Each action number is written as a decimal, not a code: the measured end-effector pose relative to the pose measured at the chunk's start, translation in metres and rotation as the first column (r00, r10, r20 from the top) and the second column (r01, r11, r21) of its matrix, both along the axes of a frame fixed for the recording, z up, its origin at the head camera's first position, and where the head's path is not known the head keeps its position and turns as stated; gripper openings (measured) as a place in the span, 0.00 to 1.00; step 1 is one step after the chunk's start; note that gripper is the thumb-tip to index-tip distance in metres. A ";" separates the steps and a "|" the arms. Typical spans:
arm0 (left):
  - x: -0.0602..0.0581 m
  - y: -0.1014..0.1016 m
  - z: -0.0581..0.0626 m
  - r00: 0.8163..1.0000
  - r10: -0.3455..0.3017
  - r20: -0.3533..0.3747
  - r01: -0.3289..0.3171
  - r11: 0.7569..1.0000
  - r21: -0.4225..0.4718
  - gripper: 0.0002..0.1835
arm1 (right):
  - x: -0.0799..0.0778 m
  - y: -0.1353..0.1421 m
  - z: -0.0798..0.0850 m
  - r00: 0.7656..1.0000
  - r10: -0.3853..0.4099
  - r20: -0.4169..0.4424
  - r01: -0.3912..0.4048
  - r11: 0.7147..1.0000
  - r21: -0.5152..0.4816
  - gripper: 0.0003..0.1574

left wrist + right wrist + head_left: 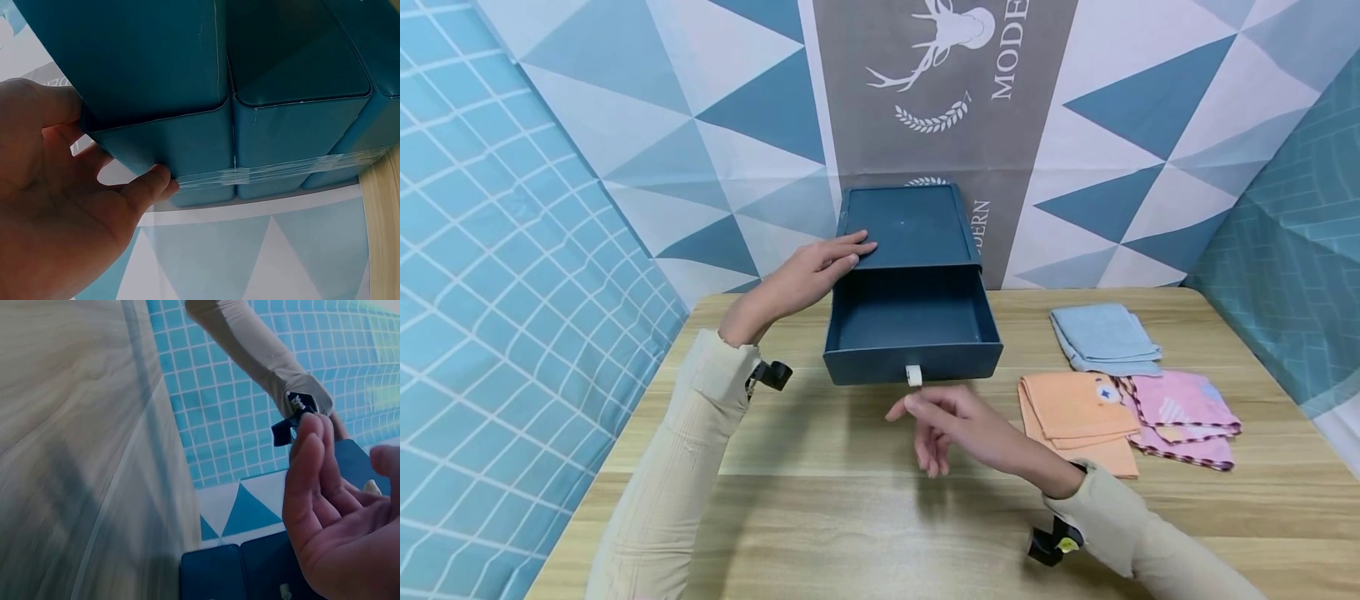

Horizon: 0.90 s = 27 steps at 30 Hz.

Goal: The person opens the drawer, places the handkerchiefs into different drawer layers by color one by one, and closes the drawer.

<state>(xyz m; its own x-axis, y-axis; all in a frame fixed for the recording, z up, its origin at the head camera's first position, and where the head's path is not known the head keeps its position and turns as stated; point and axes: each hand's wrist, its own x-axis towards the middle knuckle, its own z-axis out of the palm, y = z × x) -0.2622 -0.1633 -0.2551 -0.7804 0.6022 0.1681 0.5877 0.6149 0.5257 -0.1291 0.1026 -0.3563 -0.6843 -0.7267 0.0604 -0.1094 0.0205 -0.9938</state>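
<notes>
A dark blue drawer cabinet [910, 221] stands against the back wall, its top drawer [912, 364] pulled out toward me. The drawer's inside floor and walls show, and a white pull tab [913, 376] sits on its front. My left hand [808, 271] rests on the cabinet's left top edge, fingers stretched onto the lid. In the left wrist view its fingertips touch the cabinet's side [194, 147]. Just below the tab, my right hand [958, 425] hovers with fingers loosely bent, holding nothing. The right wrist view shows its thumb apart from the fingers.
To the right on the wooden table [850, 533] lie a folded light blue cloth [1105, 333], an orange cloth [1075, 408] and a pink patterned cloth [1187, 412]. Clear tape [281, 172] runs across the cabinet's stacked units. Patterned wall coverings [752, 108] stand behind.
</notes>
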 end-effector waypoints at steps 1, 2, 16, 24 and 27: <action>0.000 0.000 0.000 1.000 0.000 0.000 0.000 1.000 0.000 0.24 | 0.001 0.002 -0.001 1.000 0.012 -0.015 -0.012 1.000 0.013 0.24; 0.000 0.000 -0.001 1.000 0.001 -0.001 -0.001 1.000 -0.001 0.24 | 0.002 0.005 -0.001 0.999 0.021 -0.024 -0.021 0.999 0.028 0.23; 0.001 -0.001 -0.004 1.000 0.016 0.014 -0.016 1.000 0.018 0.24 | 0.022 0.043 0.006 0.992 0.005 -0.126 0.026 0.971 0.238 0.16; -0.001 -0.001 -0.007 1.000 0.006 -0.020 -0.005 1.000 0.022 0.24 | 0.023 0.075 0.012 0.957 -0.110 -0.269 0.198 0.925 0.324 0.14; -0.001 -0.001 -0.008 1.000 0.009 -0.020 -0.009 1.000 0.025 0.24 | 0.024 0.086 0.014 0.916 -0.168 -0.364 0.297 0.894 0.335 0.13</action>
<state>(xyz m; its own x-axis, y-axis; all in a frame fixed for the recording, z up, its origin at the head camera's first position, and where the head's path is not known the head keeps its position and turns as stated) -0.2629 -0.1645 -0.2629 -0.7822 0.5905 0.1987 0.5929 0.6073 0.5289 -0.1050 0.1885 -0.3420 -0.8265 -0.5599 0.0584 -0.3619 0.4492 -0.8169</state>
